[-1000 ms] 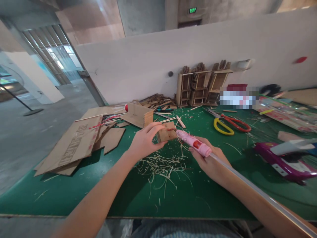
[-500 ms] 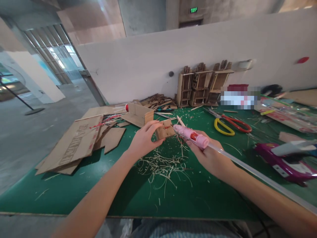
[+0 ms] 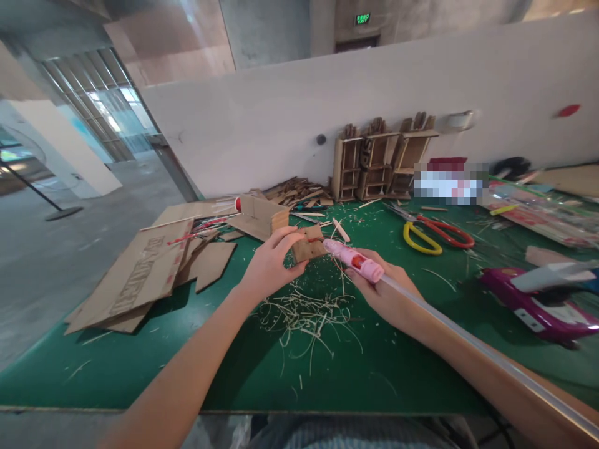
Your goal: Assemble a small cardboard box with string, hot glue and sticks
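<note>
My left hand (image 3: 269, 265) is closed round a small brown cardboard piece (image 3: 307, 244), holding it just above the green table (image 3: 196, 362). My right hand (image 3: 381, 290) grips a pink glue gun (image 3: 354, 260) with a long clear glue stick (image 3: 468, 346) running back along my forearm. The gun's tip touches the right side of the cardboard piece. A tangle of pale dried glue strands (image 3: 304, 315) lies on the table under both hands.
Flat cardboard sheets (image 3: 140, 268) and a cardboard box (image 3: 262, 216) lie at the left. Small cardboard shelf models (image 3: 379, 163) lean on the white wall. Red and yellow scissors (image 3: 430, 236) lie to the right, and a purple tool (image 3: 538, 299) at the far right.
Both hands have shifted slightly left and away from me with the cardboard piece and the glue gun. The gun's tip stays against the piece.
</note>
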Motion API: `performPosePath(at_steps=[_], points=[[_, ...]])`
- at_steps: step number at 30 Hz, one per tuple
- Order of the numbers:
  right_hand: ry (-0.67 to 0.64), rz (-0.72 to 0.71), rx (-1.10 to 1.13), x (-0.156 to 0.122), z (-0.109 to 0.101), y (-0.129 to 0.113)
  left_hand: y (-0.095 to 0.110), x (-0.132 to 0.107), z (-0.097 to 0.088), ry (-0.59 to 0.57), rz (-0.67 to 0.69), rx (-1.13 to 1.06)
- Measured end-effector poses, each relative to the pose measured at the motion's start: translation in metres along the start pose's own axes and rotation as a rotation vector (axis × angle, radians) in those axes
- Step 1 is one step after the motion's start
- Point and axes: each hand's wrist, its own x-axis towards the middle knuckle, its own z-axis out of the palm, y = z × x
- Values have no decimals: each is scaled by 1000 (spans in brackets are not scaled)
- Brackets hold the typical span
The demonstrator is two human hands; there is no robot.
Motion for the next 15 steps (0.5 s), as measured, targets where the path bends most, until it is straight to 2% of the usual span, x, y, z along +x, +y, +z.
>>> performPosePath(at_steps=[6, 12, 15], points=[[77, -9, -25, -1, 1, 2, 1, 1, 0, -12, 5, 13], [2, -1, -23, -2, 2, 3, 1, 1, -1, -7, 29, -11], [46, -21, -27, -3, 2, 4, 1, 1, -1, -19, -4, -42]])
